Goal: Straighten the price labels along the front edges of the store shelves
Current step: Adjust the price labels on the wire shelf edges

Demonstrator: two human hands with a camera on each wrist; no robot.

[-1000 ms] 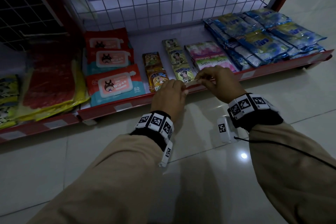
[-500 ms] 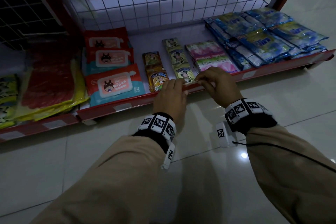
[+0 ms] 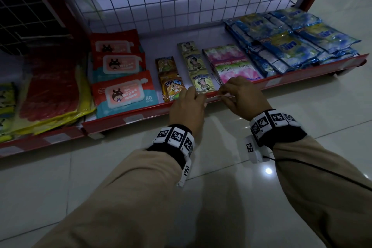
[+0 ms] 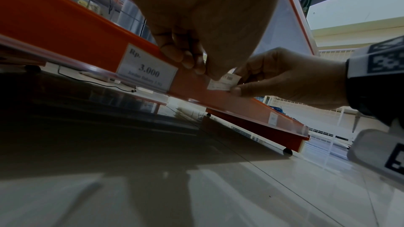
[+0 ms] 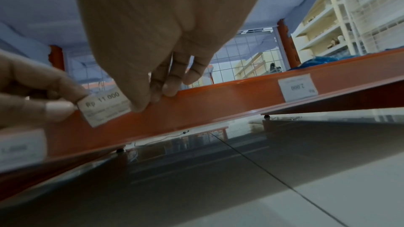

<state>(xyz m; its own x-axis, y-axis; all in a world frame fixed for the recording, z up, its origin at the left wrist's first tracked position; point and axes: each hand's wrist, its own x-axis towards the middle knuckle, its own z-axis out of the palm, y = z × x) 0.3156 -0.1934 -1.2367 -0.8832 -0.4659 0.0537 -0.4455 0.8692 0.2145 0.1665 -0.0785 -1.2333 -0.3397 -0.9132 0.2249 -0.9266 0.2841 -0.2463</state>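
Note:
A small white price label (image 5: 104, 108), printed Rp 11.000, lies tilted against the orange-red front rail (image 5: 218, 103) of the bottom shelf. My left hand (image 3: 200, 99) pinches its left end (image 5: 65, 104). My right hand (image 3: 221, 94) pinches its right end between thumb and forefinger (image 4: 237, 85). In the left wrist view the label (image 4: 221, 84) shows between the two hands. A straight label marked 3.000 (image 4: 146, 71) sits in the rail to its left. To the right, a label marked 7.000 (image 5: 297, 87) sits upside down in the rail.
The shelf holds wipes packs (image 3: 124, 92), small drink sachets (image 3: 172, 88), pink tissue packs (image 3: 237, 72) and blue pouches (image 3: 291, 46) behind the rail (image 3: 112, 122). A wire grid (image 3: 181, 2) backs it. Glossy floor tiles (image 3: 100, 167) lie under my arms.
Both hands kept hold of the label and came down with it from just above the rail to the rail's front face.

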